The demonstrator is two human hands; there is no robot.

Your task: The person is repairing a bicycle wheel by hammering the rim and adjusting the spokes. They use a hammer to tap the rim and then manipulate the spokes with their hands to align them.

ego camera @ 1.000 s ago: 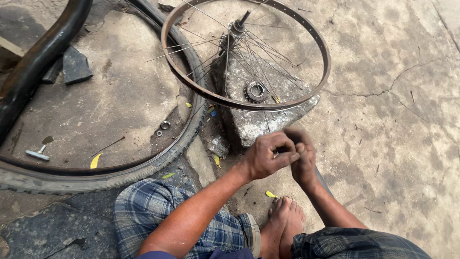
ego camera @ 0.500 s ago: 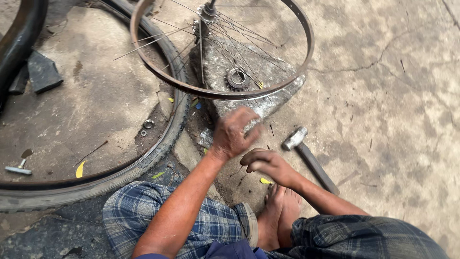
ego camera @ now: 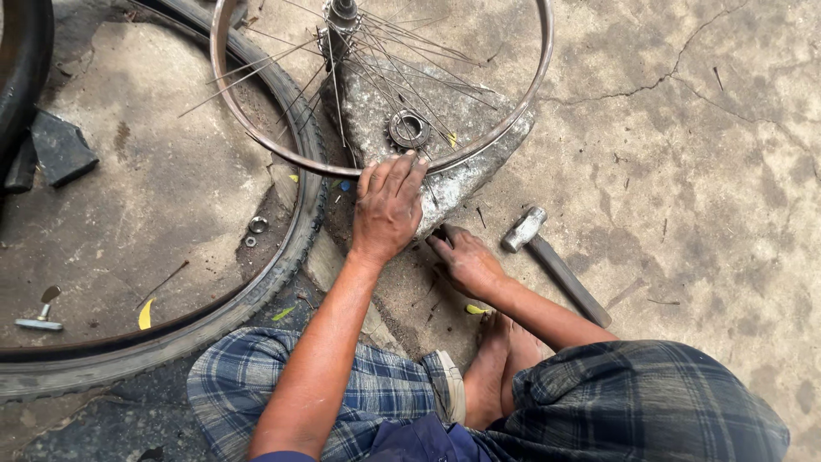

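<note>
Left hand (ego camera: 389,205), fingers together, flat on grey stone (ego camera: 462,167) touching the wheel rim (ego camera: 282,145) resting there; right hand (ego camera: 466,261), fingers curled, contents indiscernible, on ground beside hammer (ego camera: 552,261).

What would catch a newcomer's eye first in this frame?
The bare spoked wheel rim leaning on a grey rock at top centre, with the left hand pressed on the rim's lower edge. Just right of the right hand, a hammer lies on the cracked concrete. A black tyre curves along the left.
</note>
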